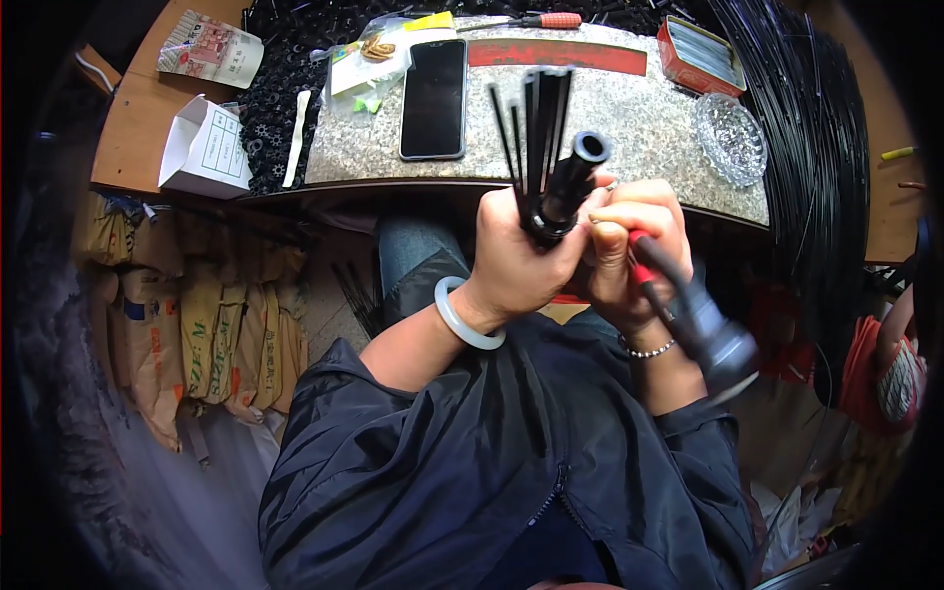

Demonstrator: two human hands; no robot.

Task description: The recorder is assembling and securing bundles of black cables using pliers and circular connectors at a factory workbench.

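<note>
Your black tube-and-rod bundle (565, 192) stands above your lap (418, 248), likely light and stiff; hold its base (548, 230), sparing the thin rods (543, 128). The blurred red-and-black tool (713, 339) seems tucked in your pinching right hand (639, 221); your left hand (516, 256) is closed round the base

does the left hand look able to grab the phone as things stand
Probably not without letting go: the left hand is closed around the black rods, though nothing covers the phone.
</note>
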